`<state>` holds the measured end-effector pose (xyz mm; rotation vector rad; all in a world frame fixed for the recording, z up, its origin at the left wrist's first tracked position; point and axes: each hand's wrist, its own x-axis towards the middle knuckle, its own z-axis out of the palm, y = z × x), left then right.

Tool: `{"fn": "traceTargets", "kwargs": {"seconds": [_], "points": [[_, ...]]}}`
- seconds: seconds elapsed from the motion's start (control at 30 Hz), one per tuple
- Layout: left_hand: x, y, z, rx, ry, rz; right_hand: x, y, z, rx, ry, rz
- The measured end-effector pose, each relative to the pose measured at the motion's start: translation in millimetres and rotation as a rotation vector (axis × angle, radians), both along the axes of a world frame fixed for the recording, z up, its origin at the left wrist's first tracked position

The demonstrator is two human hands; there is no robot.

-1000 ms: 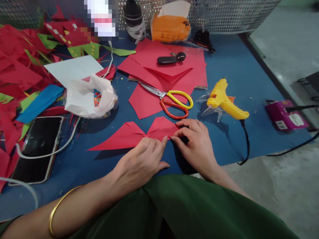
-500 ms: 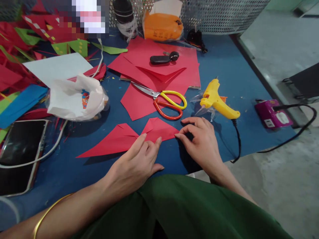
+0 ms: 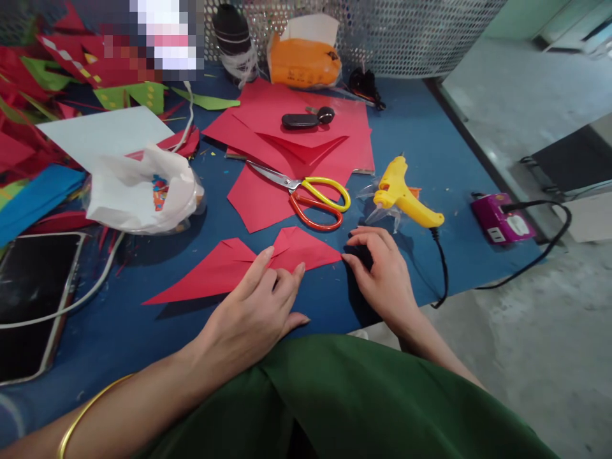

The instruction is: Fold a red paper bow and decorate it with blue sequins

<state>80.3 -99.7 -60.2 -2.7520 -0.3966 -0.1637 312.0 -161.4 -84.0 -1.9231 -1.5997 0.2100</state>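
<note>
A folded red paper piece, pointed at both ends, lies on the blue table in front of me. My left hand rests on its middle, index finger stretched along the paper and thumb spread out on the table. At the piece's right point, my right hand has its thumb and fingertips drawn together at the very tip. Just beyond the paper are scissors with one yellow and one red handle, on more red paper sheets. A yellow glue gun lies past my right hand.
On the left are a white paper-lined bag, a phone, a white cable and a heap of coloured paper. A key sits on the red sheets. A purple box with a black cord is near the right edge.
The view has shifted slightly. My right thumb has slid outward to the paper's right tip, with its fingers a little farther apart. My left hand stays on the paper.
</note>
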Motion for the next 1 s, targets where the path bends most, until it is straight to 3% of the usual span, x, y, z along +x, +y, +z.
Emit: {"fn": "traceTargets", "kwargs": {"seconds": [0.1, 0.17, 0.3, 0.47, 0.6, 0.87, 1.0], "points": [[0, 0, -1.3, -0.01, -0.011, 0.011, -6, -11, 0.2, 0.183, -0.141, -0.043], [0, 0, -1.7, -0.026, -0.014, 0.022, -14, -18, 0.8, 0.269, -0.254, 0.061], [0, -1, -2.5, -0.054, -0.02, 0.038, -29, -27, 0.1, 0.206, -0.338, 0.438], [-1, -3, -3.0, -0.046, -0.028, 0.038, -37, -25, -3.5, 0.12, -0.442, 0.545], [-1, -3, -2.7, -0.044, -0.019, 0.042, -36, -28, -3.2, 0.113, -0.52, 0.511], [-2, -3, -4.2, -0.05, -0.021, 0.044, -18, -43, 2.2, -0.006, -0.61, 0.223], [-1, -4, -5.1, -0.069, -0.028, 0.057, -23, -43, 7.4, 0.096, -0.513, 0.125]]}}
